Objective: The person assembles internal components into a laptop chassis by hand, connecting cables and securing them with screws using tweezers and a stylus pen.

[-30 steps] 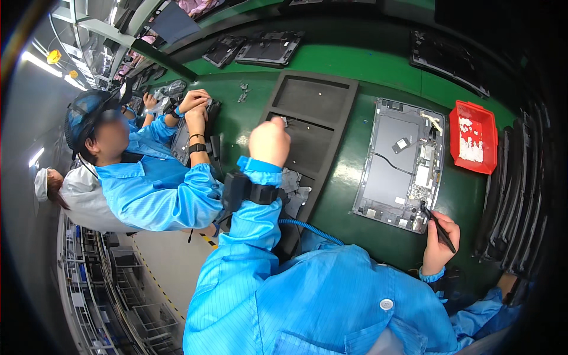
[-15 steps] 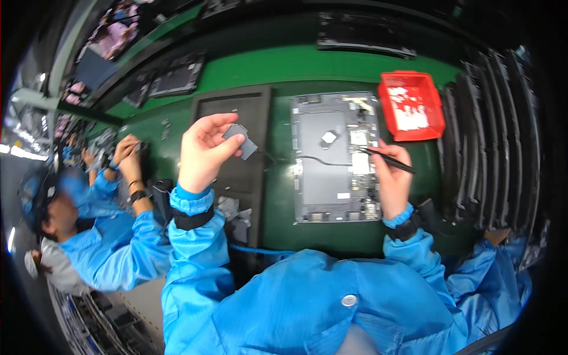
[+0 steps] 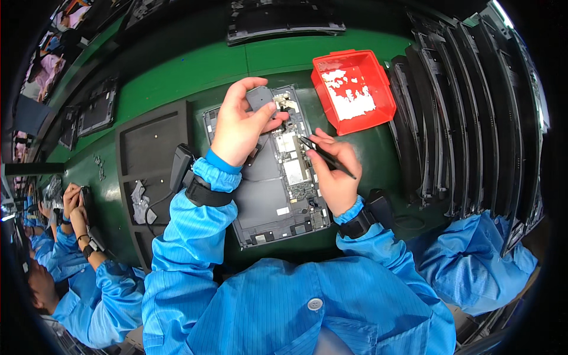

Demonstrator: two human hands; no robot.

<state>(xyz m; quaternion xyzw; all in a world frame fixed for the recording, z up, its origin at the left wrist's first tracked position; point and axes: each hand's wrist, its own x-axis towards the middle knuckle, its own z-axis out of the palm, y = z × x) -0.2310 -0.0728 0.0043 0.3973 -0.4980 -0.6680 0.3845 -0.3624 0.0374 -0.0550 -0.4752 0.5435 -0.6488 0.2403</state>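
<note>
An opened tablet-like device point(image 3: 256, 204) lies on the green bench, its circuit board point(image 3: 296, 171) showing along the right side. Over its upper part is my left hand point(image 3: 239, 127), closed with thumb and fingers on a thin grey plate point(image 3: 258, 97). Part of the device is hidden beneath this hand. My right hand point(image 3: 338, 177) pinches black tweezers point(image 3: 332, 160) at the device's right edge. Their tips point at the upper part of the circuit board; whether they touch it I cannot tell.
A red bin point(image 3: 387, 109) with white pieces stands beyond my right hand. Several dark panels point(image 3: 455, 118) stand upright at the right. To the left lies a dark tray point(image 3: 125, 171) with crumpled scraps point(image 3: 140, 201). A co-worker in blue point(image 3: 121, 290) works at far left.
My left hand has brought the grey plate from beside the device to over its upper part. The tweezers stay near the circuit board. The whole view has shifted and turned.
</note>
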